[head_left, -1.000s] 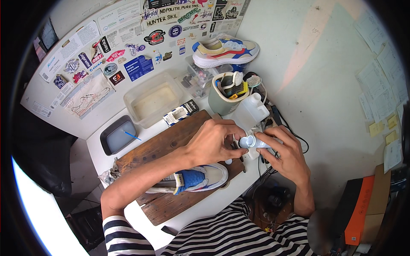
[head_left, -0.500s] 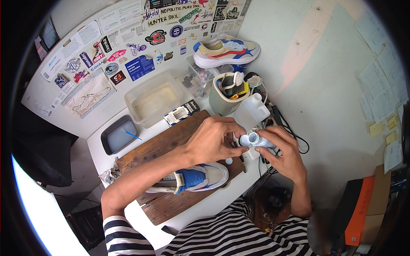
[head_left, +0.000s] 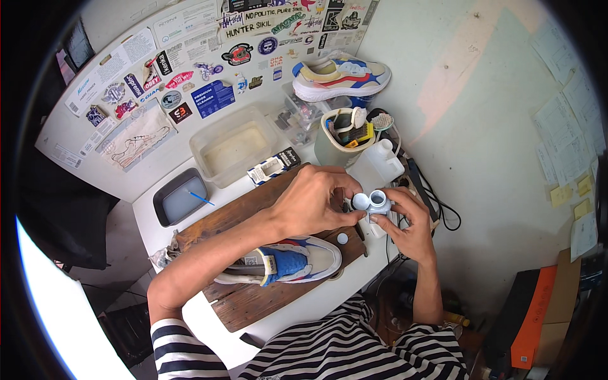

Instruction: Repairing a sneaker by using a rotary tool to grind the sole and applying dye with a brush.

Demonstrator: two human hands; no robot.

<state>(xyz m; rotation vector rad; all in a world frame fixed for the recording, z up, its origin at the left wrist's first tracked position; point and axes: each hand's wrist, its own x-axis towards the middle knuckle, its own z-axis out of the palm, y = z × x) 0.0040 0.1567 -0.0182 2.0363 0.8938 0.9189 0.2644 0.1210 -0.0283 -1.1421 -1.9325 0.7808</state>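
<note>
My left hand (head_left: 316, 201) is closed on a small round white cup (head_left: 360, 201), its opening facing up. Pressed close beside it is a small open bottle (head_left: 379, 198), which my right hand (head_left: 410, 218) grips around the side. The bottle stands nearly upright, and a grey rim shows inside its mouth. Under my left forearm a cream and blue sneaker (head_left: 304, 261) lies on a dark wooden board (head_left: 240, 315). A small white disc, like a cap (head_left: 342, 238), rests on the board near the sneaker's toe.
Behind the board are a clear plastic tub (head_left: 209, 166), a small printed box (head_left: 273, 166) and a grey tray with liquid and a blue brush (head_left: 166, 218). A brush holder (head_left: 334, 152), a white jug (head_left: 383, 161) and another sneaker (head_left: 342, 77) stand farther back. Black cables (head_left: 446, 212) run at the right.
The bottle in my right hand has tipped from slanting toward the cup to nearly upright. My right hand has shifted slightly left and turned with it; my left hand keeps hold of the cup.
</note>
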